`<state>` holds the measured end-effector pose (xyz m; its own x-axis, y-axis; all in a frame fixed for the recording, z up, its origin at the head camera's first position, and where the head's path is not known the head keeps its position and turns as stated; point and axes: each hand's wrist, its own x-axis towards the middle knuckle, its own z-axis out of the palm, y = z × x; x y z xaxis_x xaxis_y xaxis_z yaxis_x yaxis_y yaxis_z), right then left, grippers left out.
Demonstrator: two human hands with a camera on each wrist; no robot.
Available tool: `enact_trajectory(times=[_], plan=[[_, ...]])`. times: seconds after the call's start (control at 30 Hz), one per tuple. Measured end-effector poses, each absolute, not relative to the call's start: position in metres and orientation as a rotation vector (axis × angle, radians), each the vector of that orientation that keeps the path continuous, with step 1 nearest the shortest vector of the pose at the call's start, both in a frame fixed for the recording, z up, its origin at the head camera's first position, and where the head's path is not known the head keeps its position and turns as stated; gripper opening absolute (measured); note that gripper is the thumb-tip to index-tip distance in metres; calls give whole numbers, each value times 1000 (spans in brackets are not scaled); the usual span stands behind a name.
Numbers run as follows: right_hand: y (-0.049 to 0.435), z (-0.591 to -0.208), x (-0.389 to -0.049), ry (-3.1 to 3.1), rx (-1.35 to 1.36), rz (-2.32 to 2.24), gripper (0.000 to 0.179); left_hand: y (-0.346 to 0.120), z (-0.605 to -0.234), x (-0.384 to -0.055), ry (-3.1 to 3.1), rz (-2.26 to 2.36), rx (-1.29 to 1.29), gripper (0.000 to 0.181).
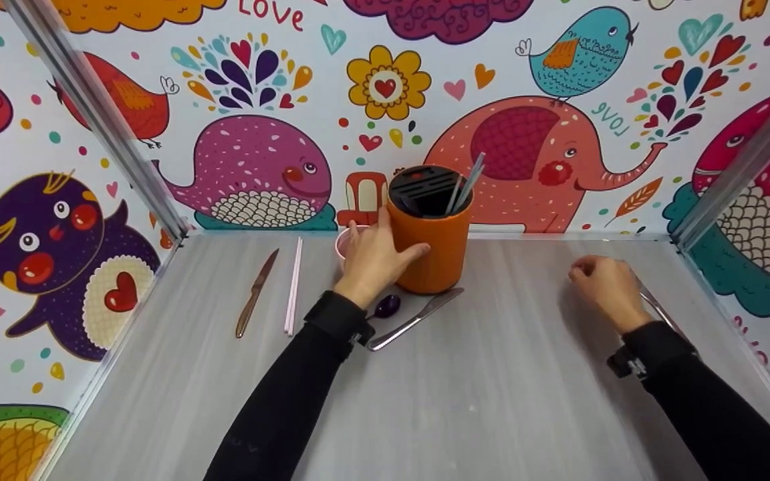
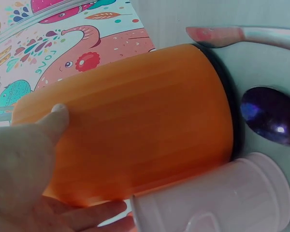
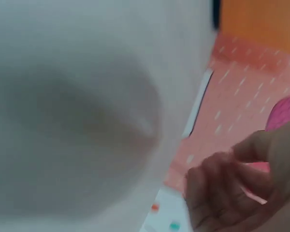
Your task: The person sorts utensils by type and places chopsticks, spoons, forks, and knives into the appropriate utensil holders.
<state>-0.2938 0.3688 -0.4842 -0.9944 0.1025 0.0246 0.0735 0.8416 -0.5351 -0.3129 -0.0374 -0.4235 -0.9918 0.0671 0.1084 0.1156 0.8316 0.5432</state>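
Observation:
An orange utensil holder (image 1: 433,257) with a black slotted top stands upright toward the back, some thin greyish handles sticking out of it. My left hand (image 1: 377,257) grips its left side, the thumb across the front and the other fingers partly hidden beside it. Close by that hand is a pale pink cup (image 2: 212,198), mostly covered by it in the head view. In front of the holder lie a dark purple spoon (image 1: 387,306) and a silver table knife (image 1: 415,321). My right hand (image 1: 602,287) hovers at the right with loosely curled fingers, holding nothing.
On the left of the table lie a copper-coloured knife (image 1: 257,294) and a pair of pale pink chopsticks (image 1: 295,287). A metal utensil (image 1: 660,308), partly hidden, lies behind my right wrist. Printed panels (image 1: 251,167) enclose the back and sides.

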Motion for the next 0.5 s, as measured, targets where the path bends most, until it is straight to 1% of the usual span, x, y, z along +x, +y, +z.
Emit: enact_trajectory(times=[0.27, 0.37, 0.5], plan=[[443, -485, -289, -3253, -379, 480, 38, -37, -423, -313, -2930, -865, -138, 112], [461, -487, -286, -3315, -472, 427, 37, -37, -424, -313, -2927, -861, -139, 113], [475, -486, -282, -3361, -491, 377, 30, -37, -424, -313, -2917, -868, -164, 113]])
